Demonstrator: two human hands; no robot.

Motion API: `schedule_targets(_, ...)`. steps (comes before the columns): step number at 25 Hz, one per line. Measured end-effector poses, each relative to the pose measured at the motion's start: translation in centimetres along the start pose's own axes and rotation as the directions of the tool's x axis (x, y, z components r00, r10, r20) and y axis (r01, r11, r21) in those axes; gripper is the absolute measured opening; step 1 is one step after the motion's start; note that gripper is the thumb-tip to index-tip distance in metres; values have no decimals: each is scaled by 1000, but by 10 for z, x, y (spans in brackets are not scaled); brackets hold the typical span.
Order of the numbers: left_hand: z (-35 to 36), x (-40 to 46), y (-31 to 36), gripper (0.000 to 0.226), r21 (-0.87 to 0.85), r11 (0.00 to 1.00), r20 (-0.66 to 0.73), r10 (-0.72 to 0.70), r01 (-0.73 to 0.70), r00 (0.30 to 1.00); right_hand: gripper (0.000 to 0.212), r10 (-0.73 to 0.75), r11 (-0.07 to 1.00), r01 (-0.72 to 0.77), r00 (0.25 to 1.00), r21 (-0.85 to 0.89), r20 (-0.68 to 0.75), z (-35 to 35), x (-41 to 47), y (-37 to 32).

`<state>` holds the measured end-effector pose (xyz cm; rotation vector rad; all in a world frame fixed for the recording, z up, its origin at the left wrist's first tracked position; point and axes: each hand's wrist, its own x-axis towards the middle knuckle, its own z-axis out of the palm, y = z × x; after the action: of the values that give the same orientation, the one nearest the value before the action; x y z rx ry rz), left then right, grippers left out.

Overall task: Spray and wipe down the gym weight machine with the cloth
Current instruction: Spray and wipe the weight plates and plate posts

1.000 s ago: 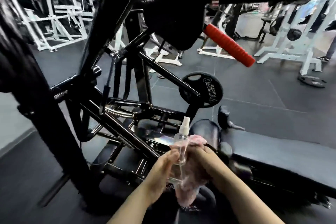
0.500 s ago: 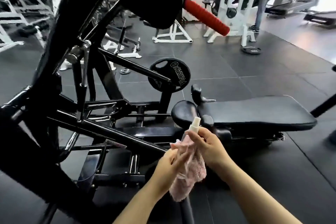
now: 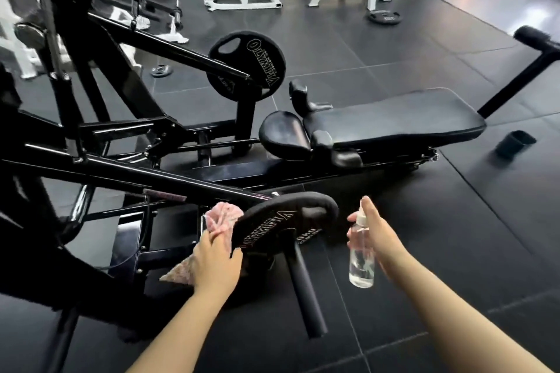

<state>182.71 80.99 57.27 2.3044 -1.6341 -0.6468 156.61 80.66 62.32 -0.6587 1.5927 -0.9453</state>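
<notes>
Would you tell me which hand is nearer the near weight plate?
Left. The left hand, holding the pink cloth, touches the near weight plate; the right hand is off its right side.

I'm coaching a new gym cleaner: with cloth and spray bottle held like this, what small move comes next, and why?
Probably press the spray bottle nozzle: the right hand aims it at the near weight plate, a finger on top, while the left hand holds the pink cloth at the plate's edge, ready to wipe.

Cloth: crumpled pink fabric cloth (image 3: 218, 219) pressed against my machine's near black weight plate (image 3: 285, 218).
Bottle: clear plastic spray bottle (image 3: 361, 254), upright, right of plate.
</notes>
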Motion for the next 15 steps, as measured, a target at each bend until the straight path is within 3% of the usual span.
schedule_targets(2,9,10,8,42,43,999,-22,12,-11,1000,60,36,998,-36,999,-45,-2,-1,14,16)
schedule_targets(6,50,48,27,55,117,990,-7,81,-80,997,65,1,990,-5,1000,-144,-23,-4,55,57)
schedule_targets(11,92,106,43,51,288,869,-48,433,-403,900,66,18,960,-23,1000,-278,-19,-3,108,127)
schedule_targets(15,124,136,22,52,388,798,-55,519,-461,853,68,5,943,14,999,-332,54,12,153,185)
